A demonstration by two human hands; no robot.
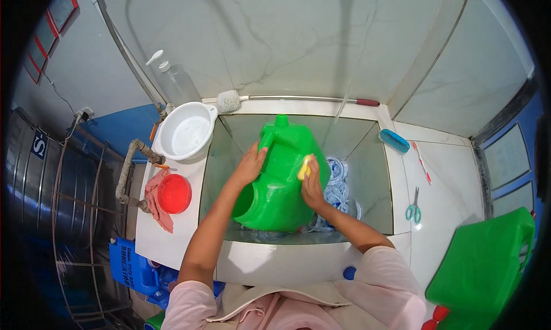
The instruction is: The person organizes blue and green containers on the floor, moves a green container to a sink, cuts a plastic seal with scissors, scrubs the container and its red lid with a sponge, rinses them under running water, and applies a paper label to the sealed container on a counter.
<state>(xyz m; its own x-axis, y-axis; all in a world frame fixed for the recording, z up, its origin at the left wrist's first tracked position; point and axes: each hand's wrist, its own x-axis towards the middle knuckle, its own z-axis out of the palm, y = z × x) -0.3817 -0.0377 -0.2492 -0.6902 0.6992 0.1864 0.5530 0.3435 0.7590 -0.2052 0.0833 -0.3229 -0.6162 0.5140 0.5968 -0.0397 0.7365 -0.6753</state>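
A large green plastic jug (284, 201) is tilted over a sunken tiled basin (366, 192), its wide round mouth facing lower left and its narrow spout at the top. My left hand (252, 164) grips the jug's handle from the left side. In my right hand (313, 186) is a yellow sponge or cloth (304, 167), pressed against the jug's right side. Beneath and to the right of the jug, a heap of blue and white coiled material (338, 188) lies in the basin, partly hidden by the jug.
On the left ledge are a white basin (187, 132), a red bowl (174, 194) and a pink cloth (160, 201). A long-handled brush (301, 98) lies behind. Right are a blue brush (394, 141), a toothbrush (422, 162), scissors (413, 210) and another green jug (482, 261).
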